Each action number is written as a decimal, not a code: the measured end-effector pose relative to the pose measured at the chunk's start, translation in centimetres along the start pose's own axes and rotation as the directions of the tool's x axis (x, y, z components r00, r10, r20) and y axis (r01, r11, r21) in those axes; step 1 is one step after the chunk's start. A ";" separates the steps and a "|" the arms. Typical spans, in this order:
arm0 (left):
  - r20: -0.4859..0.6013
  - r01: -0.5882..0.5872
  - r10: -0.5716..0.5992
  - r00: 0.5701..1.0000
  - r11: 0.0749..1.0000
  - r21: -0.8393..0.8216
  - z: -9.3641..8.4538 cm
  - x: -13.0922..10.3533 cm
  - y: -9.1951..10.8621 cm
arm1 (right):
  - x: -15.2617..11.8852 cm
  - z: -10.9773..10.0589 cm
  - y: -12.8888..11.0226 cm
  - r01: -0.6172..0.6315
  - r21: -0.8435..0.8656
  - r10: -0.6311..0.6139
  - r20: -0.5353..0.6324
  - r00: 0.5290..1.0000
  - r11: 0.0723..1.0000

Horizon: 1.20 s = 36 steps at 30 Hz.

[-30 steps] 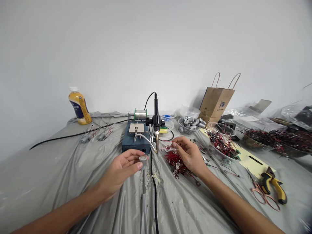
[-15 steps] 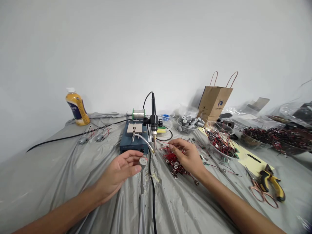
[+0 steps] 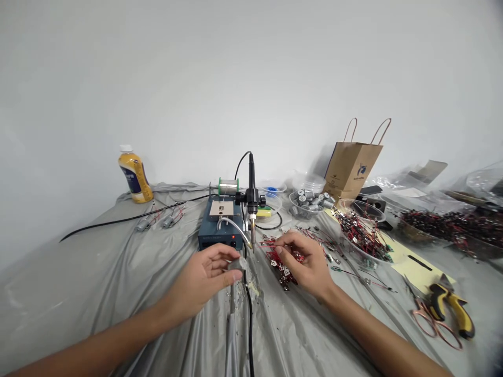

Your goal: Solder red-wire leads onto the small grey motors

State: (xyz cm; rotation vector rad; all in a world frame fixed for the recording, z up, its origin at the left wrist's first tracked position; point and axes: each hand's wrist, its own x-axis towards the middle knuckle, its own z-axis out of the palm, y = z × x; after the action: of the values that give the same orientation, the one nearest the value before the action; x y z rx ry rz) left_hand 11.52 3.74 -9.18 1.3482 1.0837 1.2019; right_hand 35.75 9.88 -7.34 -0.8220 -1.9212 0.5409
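Between the thumb and fingers of my left hand point(image 3: 214, 272) is a small grey motor point(image 3: 237, 263), tilted to the right. My right hand point(image 3: 304, 262) pinches a thin red wire point(image 3: 268, 245), whose end points left toward the soldering iron point(image 3: 252, 209). The iron hangs tip-down in its stand, just above and between my hands. Next to the tip ends a curved metal tube point(image 3: 236, 226), coming from the blue soldering station point(image 3: 208, 229). Beneath my right hand lies a pile of red wires with small metal parts point(image 3: 281, 269).
A solder spool point(image 3: 228, 186) sits behind the station. Motors fill a clear bowl point(image 3: 294, 210); another bowl point(image 3: 367, 251) holds wired parts. Scissors point(image 3: 428, 319) and yellow-black pliers point(image 3: 458, 309) lie at right. A bottle point(image 3: 135, 180), two wired motors point(image 3: 168, 222) and a paper bag point(image 3: 348, 170) stand farther back.
My left hand has turned the motor from facing me to tilted right and brought it nearer the iron tip. The red wire stays in my right hand. The view has shifted slightly.
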 end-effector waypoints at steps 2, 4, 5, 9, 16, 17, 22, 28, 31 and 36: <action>-0.004 -0.005 0.005 1.000 1.000 0.007 0.2 0.3 0.4 | -0.2 0.1 -0.2 0.030 0.012 -0.030 -0.024 0.999 0.999; -0.025 -0.025 0.025 0.999 0.999 -0.024 0.5 0.7 0.4 | -0.4 0.2 -0.3 0.060 0.015 -0.059 -0.048 0.997 0.998; -0.054 -0.039 0.036 0.998 0.998 -0.045 0.7 0.9 0.3 | -0.4 0.2 -0.3 0.075 0.013 -0.074 -0.058 0.996 0.997; -0.152 -0.070 0.054 0.987 0.993 -0.100 1.5 1.2 -0.6 | -0.6 0.4 -0.3 0.104 0.013 -0.103 -0.077 0.992 0.994; -0.192 -0.091 0.071 0.979 0.991 -0.100 1.5 0.6 -0.1 | -1.2 1.1 -0.3 0.119 0.052 -0.114 -0.096 0.989 0.991; -0.197 -0.091 0.069 0.978 0.991 -0.101 1.4 0.7 -0.1 | -1.3 1.2 -0.3 0.116 0.061 -0.110 -0.093 0.990 0.991; -0.152 -0.093 0.069 0.986 0.984 -0.153 1.5 0.9 -0.4 | -1.5 1.4 -0.6 0.118 0.080 -0.110 -0.101 0.989 0.990; -0.168 -0.109 0.081 0.982 0.979 -0.169 1.7 0.7 -0.5 | -1.4 1.3 -0.7 0.091 0.084 -0.081 -0.113 0.990 0.992; -0.167 -0.117 0.091 0.982 0.981 -0.153 1.8 0.6 -0.3 | -1.4 1.2 -0.7 0.107 0.089 -0.096 -0.114 0.989 0.990; -0.179 -0.126 0.101 0.979 0.983 -0.136 1.9 0.6 0.0 | -1.4 1.2 -0.8 0.115 0.085 -0.105 -0.114 0.988 0.990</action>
State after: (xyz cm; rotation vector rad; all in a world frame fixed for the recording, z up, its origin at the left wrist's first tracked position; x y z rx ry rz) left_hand 13.42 4.11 -9.17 1.2243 1.0263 1.4757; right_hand 34.86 8.29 -8.22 -0.6687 -1.8164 0.5026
